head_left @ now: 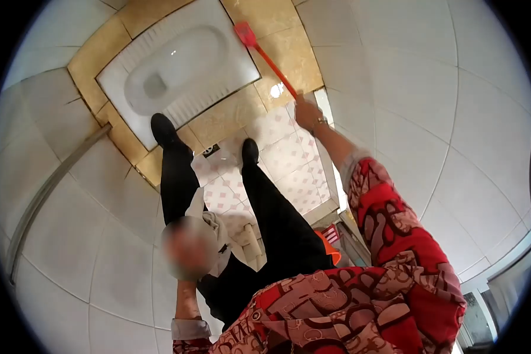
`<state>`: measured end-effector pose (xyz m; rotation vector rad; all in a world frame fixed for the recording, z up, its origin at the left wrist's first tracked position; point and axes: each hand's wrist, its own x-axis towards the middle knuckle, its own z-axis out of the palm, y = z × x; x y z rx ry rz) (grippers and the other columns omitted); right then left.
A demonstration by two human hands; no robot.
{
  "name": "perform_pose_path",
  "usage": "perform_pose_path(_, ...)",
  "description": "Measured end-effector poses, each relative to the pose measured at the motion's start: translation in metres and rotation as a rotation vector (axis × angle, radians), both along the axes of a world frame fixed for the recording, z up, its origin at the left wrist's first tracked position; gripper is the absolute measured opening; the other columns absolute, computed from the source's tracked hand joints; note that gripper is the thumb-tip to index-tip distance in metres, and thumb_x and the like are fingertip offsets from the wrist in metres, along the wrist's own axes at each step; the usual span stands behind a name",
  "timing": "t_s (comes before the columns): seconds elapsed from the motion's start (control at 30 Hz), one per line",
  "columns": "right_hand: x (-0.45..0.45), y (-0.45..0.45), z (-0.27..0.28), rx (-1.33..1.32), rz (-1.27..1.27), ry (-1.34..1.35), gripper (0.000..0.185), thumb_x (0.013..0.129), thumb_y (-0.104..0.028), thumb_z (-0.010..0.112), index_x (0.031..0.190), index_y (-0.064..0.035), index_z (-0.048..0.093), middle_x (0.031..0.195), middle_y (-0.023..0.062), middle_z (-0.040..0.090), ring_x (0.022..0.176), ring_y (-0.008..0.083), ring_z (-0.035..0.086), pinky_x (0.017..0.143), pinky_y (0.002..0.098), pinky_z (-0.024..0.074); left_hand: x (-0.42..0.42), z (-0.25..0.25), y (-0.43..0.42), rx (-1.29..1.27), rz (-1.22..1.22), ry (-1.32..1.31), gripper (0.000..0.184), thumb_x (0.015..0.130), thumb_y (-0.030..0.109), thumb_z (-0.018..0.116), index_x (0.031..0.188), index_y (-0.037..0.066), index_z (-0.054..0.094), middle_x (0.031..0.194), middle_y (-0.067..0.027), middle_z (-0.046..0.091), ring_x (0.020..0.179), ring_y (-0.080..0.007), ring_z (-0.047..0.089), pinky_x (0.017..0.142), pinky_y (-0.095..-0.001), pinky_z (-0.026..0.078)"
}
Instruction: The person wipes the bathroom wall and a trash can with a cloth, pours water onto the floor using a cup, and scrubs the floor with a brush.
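My right hand (308, 113) is closed around the handle of a long red brush (274, 68), its arm stretched out ahead. The brush's flat pinkish-red head lies over the tan tiled border, beside the right edge of a white squat toilet (180, 65); its bristles cannot be made out. Near my left thigh, a blurred patch covers my left hand (189, 248), so the fingers do not show clearly. A crumpled grey-white cloth (218, 233) hangs right at that hand and appears to be held in it.
My left shoe (164, 130) is on the toilet's near edge. The right shoe (249, 152) stands on the pink-patterned floor (286, 171), near a small floor drain (210, 151). Tiled walls (389, 100) close in on both sides. A grey pipe (53, 189) runs along the left wall.
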<state>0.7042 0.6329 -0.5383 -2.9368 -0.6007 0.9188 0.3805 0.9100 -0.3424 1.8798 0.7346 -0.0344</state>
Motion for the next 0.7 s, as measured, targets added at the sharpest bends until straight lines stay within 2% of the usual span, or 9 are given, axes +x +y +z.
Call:
perform_pose_path(0.13,-0.051,-0.044,0.049,-0.394,-0.098,0.262,0.037,0.089,-0.020,0.038,0.120,-0.0006,0.029,0.072,0.0228,0.059,0.069,0.0371,0.060,0.061,0.0469,0.0465,-0.001,0.002,0.004,-0.010,0.060,-0.012,0.020,0.073,0.015,0.053,0.076,-0.003,0.058,0.075,-0.0142,0.056,0.061,-0.0256,0.054,0.055,-0.0308,0.043)
perform_pose_path(0.23,-0.017,-0.019,-0.001,-0.184,-0.014,0.142,0.030,0.087,-0.017,0.039,0.111,0.0002,0.032,0.072,0.0233,0.059,0.069,0.0379,0.060,0.060,0.0472,0.0463,0.004,-0.001,0.000,-0.027,0.092,-0.004,0.019,0.072,0.014,0.053,0.076,-0.003,0.058,0.076,-0.0146,0.057,0.062,-0.0262,0.055,0.056,-0.0311,0.043)
perform_pose_path(0.27,0.010,0.027,0.001,-0.177,-0.015,0.159,0.041,0.086,-0.013,0.036,0.121,0.0045,0.025,0.079,0.0230,0.059,0.077,0.0370,0.060,0.066,0.0439,0.0467,0.004,-0.001,0.000,-0.005,0.090,-0.021,0.018,0.071,0.014,0.054,0.076,-0.003,0.058,0.076,-0.0147,0.057,0.063,-0.0263,0.055,0.056,-0.0312,0.043)
perform_pose_path(0.33,0.035,0.069,0.003,-0.169,-0.091,0.210,0.033,0.086,-0.013,0.035,0.115,0.0033,0.030,0.083,0.0264,0.058,0.079,0.0377,0.059,0.066,0.0455,0.0460,0.002,-0.002,0.003,0.037,0.061,0.013,0.018,0.071,0.014,0.054,0.076,-0.003,0.059,0.077,-0.0150,0.057,0.063,-0.0264,0.056,0.055,-0.0314,0.044)
perform_pose_path(0.37,0.030,0.069,0.018,-0.159,-0.116,0.223,0.029,0.085,-0.012,0.036,0.110,0.0028,0.032,0.085,0.0283,0.056,0.080,0.0382,0.058,0.066,0.0458,0.0460,0.002,-0.001,0.003,0.019,0.070,0.004,0.018,0.071,0.014,0.054,0.076,-0.003,0.059,0.076,-0.0152,0.057,0.063,-0.0265,0.056,0.055,-0.0313,0.044)
perform_pose_path(0.43,-0.007,-0.015,0.001,-0.194,-0.007,0.198,0.041,0.086,-0.012,0.035,0.123,0.0014,0.024,0.085,0.0270,0.058,0.082,0.0379,0.059,0.072,0.0458,0.0453,0.000,0.003,0.004,-0.030,0.089,-0.016,0.019,0.071,0.014,0.054,0.076,-0.003,0.059,0.076,-0.0155,0.057,0.062,-0.0266,0.056,0.055,-0.0313,0.044)
perform_pose_path(0.53,-0.032,-0.018,0.060,-0.457,-0.124,0.400,0.049,0.088,-0.019,0.038,0.130,-0.0015,0.021,0.093,0.0229,0.059,0.088,0.0347,0.059,0.076,0.0447,0.0449,0.000,0.006,0.007,-0.083,0.147,-0.034,0.019,0.071,0.015,0.055,0.076,-0.003,0.059,0.076,-0.0154,0.057,0.062,-0.0265,0.056,0.054,-0.0312,0.044)
perform_pose_path(0.63,0.005,0.017,0.003,-0.298,-0.056,0.285,0.046,0.086,-0.018,0.040,0.125,0.0023,0.026,0.088,0.0228,0.060,0.082,0.0368,0.060,0.068,0.0433,0.0467,-0.005,-0.001,0.006,0.016,0.107,-0.056,0.018,0.071,0.014,0.054,0.076,-0.003,0.059,0.076,-0.0153,0.057,0.062,-0.0262,0.056,0.055,-0.0309,0.043)
perform_pose_path(0.7,0.043,0.078,-0.008,-0.157,-0.043,0.176,0.031,0.083,-0.013,0.043,0.107,0.0025,0.035,0.080,0.0262,0.059,0.077,0.0400,0.059,0.064,0.0433,0.0475,-0.003,0.001,0.002,-0.009,0.106,-0.021,0.018,0.071,0.014,0.054,0.075,-0.003,0.059,0.077,-0.0153,0.057,0.063,-0.0263,0.056,0.055,-0.0310,0.044)
